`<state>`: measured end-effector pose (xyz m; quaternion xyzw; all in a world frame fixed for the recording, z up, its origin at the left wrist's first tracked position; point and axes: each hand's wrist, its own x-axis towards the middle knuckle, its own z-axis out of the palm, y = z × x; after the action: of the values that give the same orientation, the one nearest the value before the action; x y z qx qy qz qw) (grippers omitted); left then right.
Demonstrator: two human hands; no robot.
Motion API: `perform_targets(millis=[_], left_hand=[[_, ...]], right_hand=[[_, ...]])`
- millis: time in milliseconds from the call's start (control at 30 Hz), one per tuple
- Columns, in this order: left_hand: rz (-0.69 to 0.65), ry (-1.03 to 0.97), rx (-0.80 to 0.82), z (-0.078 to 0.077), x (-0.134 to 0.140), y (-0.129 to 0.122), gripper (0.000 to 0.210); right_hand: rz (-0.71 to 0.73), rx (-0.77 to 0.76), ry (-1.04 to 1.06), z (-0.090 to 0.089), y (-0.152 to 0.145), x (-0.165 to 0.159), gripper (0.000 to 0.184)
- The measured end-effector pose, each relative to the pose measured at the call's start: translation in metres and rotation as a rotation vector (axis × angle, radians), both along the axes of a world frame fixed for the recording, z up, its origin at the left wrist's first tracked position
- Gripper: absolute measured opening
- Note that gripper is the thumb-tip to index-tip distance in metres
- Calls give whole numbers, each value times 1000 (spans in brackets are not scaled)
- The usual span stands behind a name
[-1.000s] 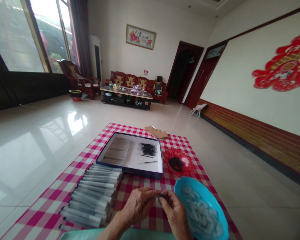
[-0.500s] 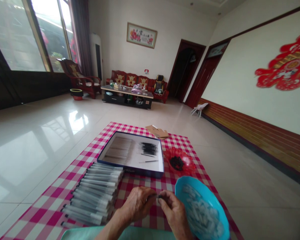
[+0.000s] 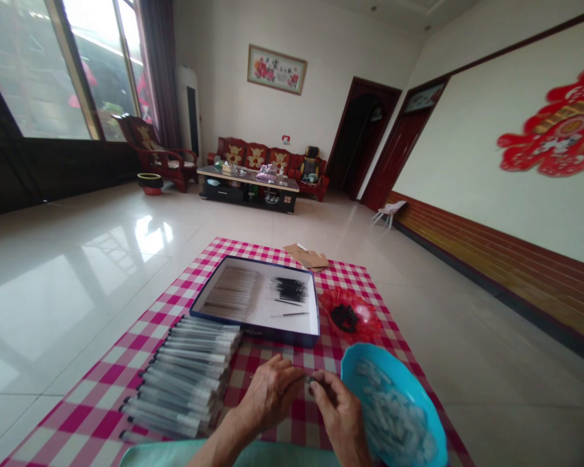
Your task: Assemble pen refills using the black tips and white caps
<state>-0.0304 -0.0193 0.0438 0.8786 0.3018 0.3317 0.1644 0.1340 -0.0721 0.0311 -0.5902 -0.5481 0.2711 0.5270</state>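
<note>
My left hand is closed around a slim pen, mostly hidden by the fingers, with a thin end just showing at its left. Close beside it, my right hand pinches a small black pen plug at the pen's right end. To the left lies a stack of clear pens with dark ends. Right of my right hand stands a blue bowl of translucent pen caps. Behind it, a red flower-shaped dish holds small black pieces.
A shallow dark-rimmed box holds clear tubes and black-ended refills. Torn cardboard lies at the far edge of the checked tablecloth. A coffee table and wooden sofa stand farther off.
Both hands stay together in nearly the same place. My left hand has risen and tilted slightly, and the thin end at its left now shows a little more.
</note>
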Motion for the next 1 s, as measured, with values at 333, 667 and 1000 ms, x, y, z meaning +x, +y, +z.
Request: perform_targets(millis=[333, 667, 1000], left_hand=[[13, 77, 53, 2, 2, -3, 29], [60, 78, 27, 2, -4, 2, 30], [39, 61, 25, 1, -1, -2, 27]], right_hand=[[-94, 78, -355, -3, -2, -9, 38], [-87, 87, -256, 1, -2, -18, 29], [-136, 29, -230, -9, 1, -16, 48]])
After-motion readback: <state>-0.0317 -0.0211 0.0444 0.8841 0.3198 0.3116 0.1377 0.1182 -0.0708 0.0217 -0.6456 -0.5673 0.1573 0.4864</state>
